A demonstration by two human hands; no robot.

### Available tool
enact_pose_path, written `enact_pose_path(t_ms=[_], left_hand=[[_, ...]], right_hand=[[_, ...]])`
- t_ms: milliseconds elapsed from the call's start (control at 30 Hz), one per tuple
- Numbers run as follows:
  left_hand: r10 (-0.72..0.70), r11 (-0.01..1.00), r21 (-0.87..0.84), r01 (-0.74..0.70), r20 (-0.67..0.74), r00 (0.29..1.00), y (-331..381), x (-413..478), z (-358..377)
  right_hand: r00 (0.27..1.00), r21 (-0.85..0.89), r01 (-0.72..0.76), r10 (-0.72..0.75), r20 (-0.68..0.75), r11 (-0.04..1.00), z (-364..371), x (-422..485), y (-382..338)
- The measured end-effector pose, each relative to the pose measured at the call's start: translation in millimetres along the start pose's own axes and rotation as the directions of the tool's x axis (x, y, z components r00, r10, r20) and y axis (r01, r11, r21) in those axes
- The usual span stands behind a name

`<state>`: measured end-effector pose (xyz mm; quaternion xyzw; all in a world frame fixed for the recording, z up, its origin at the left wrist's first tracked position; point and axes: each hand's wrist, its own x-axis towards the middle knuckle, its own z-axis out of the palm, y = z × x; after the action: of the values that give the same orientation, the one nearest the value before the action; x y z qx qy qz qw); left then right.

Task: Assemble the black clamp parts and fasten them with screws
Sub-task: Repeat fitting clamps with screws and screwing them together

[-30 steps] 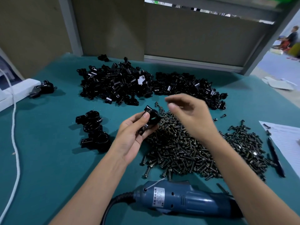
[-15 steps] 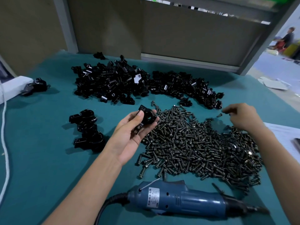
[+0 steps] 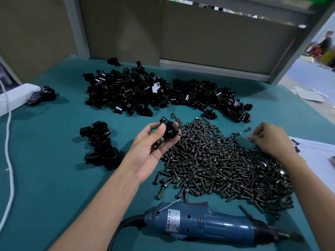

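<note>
Nearest, a blue electric screwdriver (image 3: pixel 208 225) lies on its side on the teal cloth-covered desk (image 3: pixel 45 178), bit end pointing right. Its thick black cable (image 3: pixel 116 234) curves off the near edge. A white label (image 3: pixel 172 221) on its body carries dark print too small to read.

Just beyond it spreads a wide heap of dark metal screws (image 3: pixel 226 163), which fills the space between the two forearms and lies in front of the right one.

The left hand (image 3: pixel 154 145) is raised palm-up over the left edge of that heap. Its grip is clamped on a black ring-shaped clamp part (image 3: pixel 169 130), with the thumb on top and the fingers beneath; a thin piece of the part lies down across the palm.

The right hand (image 3: pixel 270 140) rests knuckles-up at the far right edge of the screws, fingers curled down into them. Whether its grip is closed on a screw cannot be told. A white lined sheet of paper (image 3: pixel 315 156) lies just to its right, with loose screws on it.

To the left of the left hand sits a small cluster of joined black clamps (image 3: pixel 101 144), well apart from the screws. A white cord (image 3: pixel 8 142) runs along the desk's left side.

Farther back, a broad heap of loose black clamp parts (image 3: pixel 130 93) stretches across the desk and touches the screw heap's far edge. At the far left, a white box (image 3: pixel 16 96) has a single black piece beside it.

Beyond the right corner, a blurred person (image 3: pixel 324 42) sits far off.
</note>
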<state>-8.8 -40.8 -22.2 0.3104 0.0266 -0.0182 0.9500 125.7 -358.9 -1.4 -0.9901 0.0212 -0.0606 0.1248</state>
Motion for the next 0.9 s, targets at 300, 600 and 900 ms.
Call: enact_pose_path(t_ms=[300,600,900], left_hand=[[0.054,0.985,0.164,-0.053,0.0,0.999,-2.8,0.1,1.9],[0.142,0.955,0.262,-0.138,0.005,0.99,-3.7,-0.7,5.2],[0.158,0.938,0.311,-0.155,0.013,0.987,-7.3,-2.3,2.1]], right_hand=[[0.882,0.733,0.418,-0.433,-0.187,0.536,-9.2,-75.6,-152.3],[0.86,0.734,0.467,-0.444,-0.25,0.492,5.3,-87.4,-176.1],[0.872,0.756,0.437,-0.437,-0.223,0.487,8.4,-93.1,-177.9]])
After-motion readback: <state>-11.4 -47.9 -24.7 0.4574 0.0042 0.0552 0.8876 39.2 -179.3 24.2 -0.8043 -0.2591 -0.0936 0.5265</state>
